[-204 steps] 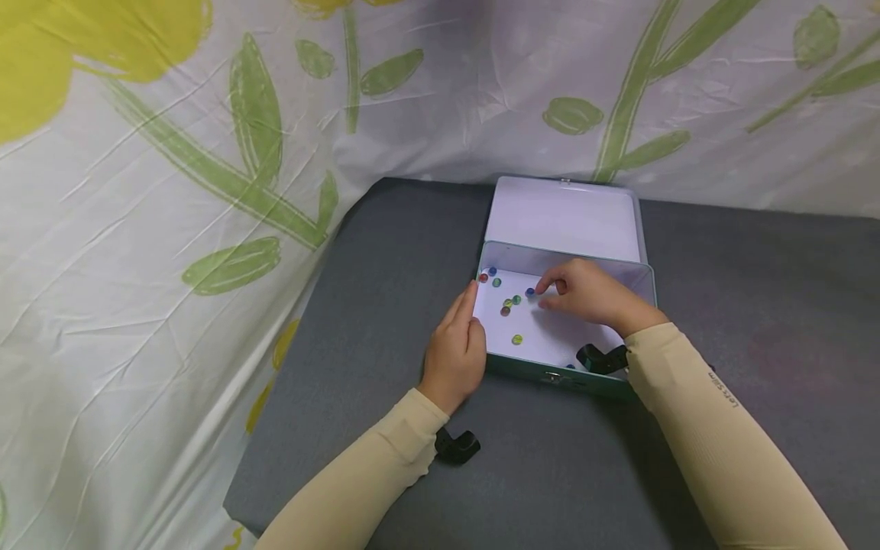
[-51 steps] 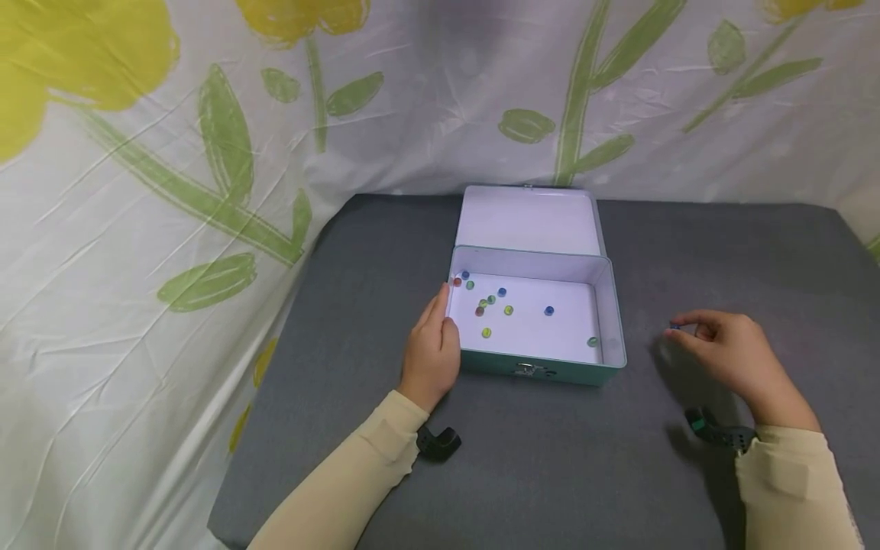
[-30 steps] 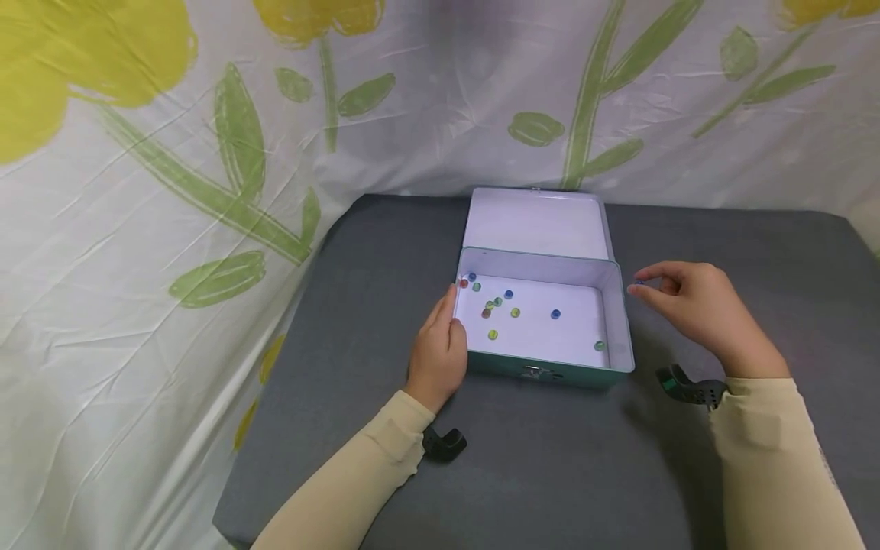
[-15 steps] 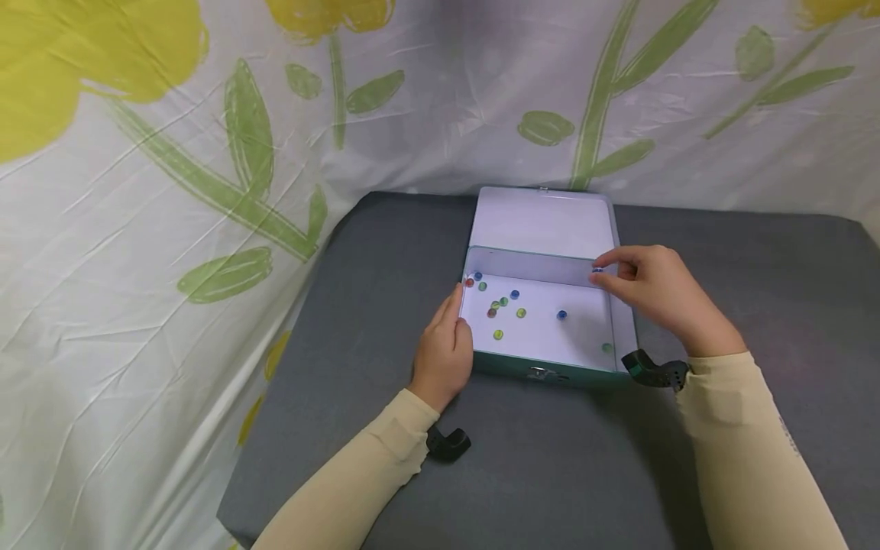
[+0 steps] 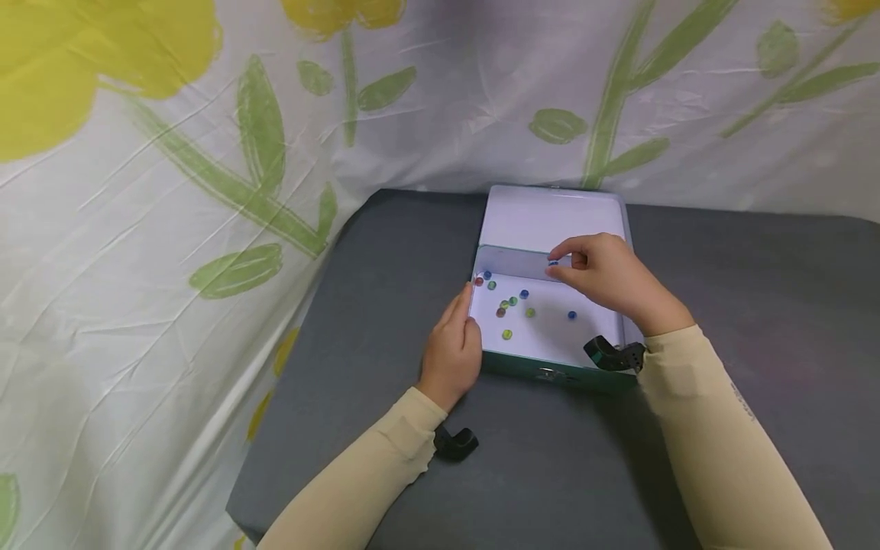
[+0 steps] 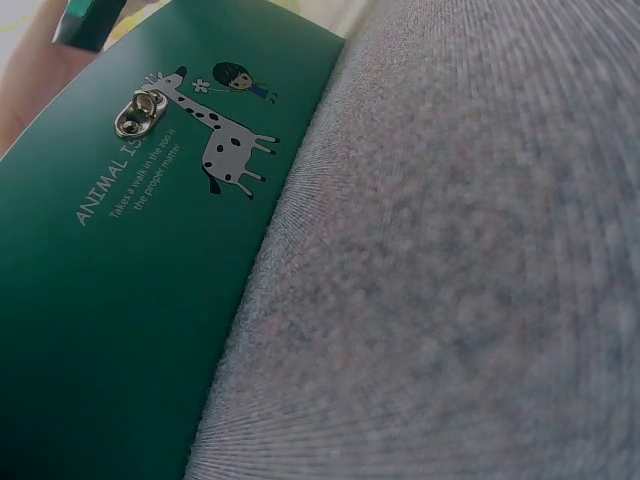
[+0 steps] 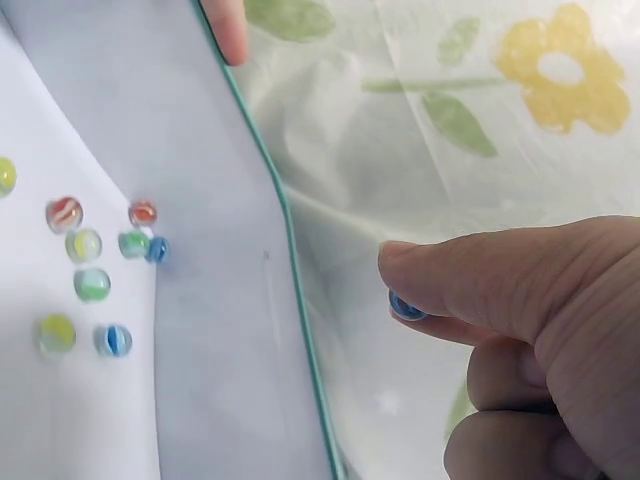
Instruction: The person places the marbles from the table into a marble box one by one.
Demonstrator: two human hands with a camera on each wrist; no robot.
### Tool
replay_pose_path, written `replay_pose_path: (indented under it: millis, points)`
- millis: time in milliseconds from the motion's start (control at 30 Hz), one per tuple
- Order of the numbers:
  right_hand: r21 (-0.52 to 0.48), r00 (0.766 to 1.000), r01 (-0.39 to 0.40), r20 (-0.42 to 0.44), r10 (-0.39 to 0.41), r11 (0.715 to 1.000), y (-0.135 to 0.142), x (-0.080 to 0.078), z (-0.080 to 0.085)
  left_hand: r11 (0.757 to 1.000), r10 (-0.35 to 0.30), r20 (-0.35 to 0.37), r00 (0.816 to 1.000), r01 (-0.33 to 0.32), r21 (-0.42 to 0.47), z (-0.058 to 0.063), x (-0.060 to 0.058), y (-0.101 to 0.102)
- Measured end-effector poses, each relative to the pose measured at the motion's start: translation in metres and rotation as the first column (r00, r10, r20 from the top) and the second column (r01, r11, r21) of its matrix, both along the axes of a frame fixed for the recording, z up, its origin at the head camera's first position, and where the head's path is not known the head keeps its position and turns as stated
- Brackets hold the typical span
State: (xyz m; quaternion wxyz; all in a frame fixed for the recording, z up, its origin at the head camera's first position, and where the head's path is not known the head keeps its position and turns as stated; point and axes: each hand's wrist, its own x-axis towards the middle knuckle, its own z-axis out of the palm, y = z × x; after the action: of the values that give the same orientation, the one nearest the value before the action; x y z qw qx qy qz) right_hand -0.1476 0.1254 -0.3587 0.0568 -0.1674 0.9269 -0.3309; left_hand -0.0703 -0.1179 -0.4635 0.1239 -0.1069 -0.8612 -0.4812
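Observation:
My right hand (image 5: pixel 612 283) pinches a blue glass marble (image 7: pixel 405 308) between thumb and forefinger, raised over the back part of an open green tin box (image 5: pixel 577 376). In the right wrist view the other fingers are curled under. My left hand (image 5: pixel 454 351) rests against the box's left wall with straight fingers, tips at the rim. Several marbles lie on the white box floor, mostly to the left: a red one (image 5: pixel 479 281), a yellow one (image 5: pixel 506 334), and a blue one (image 5: pixel 572 315) farther right. My right hand and wrist cover part of the box's right side.
The box lid (image 5: pixel 550 218) lies folded back behind it. A metal clasp (image 6: pixel 140 114) and a printed giraffe (image 6: pixel 230 150) are on the front wall. Dark grey cloth covers the table (image 5: pixel 357 305); a flowered curtain (image 5: pixel 440 99) hangs along its back and left.
My right hand has carried the pinched blue marble from the table right of the box leftward over it. My left hand has stayed at the box's left wall.

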Motion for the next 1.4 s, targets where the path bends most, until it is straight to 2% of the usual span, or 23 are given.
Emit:
replay_pose_path:
  millis: [333,700,833,1400]
  points:
    - [-0.027,0.998,-0.063,0.012,0.063,0.998,-0.022,-0.020,-0.010,1.000,0.003,0.005,1.000,-0.003,-0.018,0.001,-0.001,0.000]
    - [0.006,0.989,-0.112,0.097,0.111,0.994,-0.029,-0.035,-0.047,1.000,-0.004,0.008,1.000,0.004,-0.007,-0.003,-0.001,0.002]
    - [0.022,0.986,-0.138,0.093,0.135,0.990,-0.032,-0.039,-0.056,1.000,-0.005,0.001,1.000,0.005,-0.005,-0.002,-0.002,0.000]
    - [0.062,0.979,-0.193,0.074,0.189,0.979,-0.033,-0.042,-0.066,1.000,-0.014,0.004,1.000,0.014,-0.001,-0.003,-0.003,-0.002]
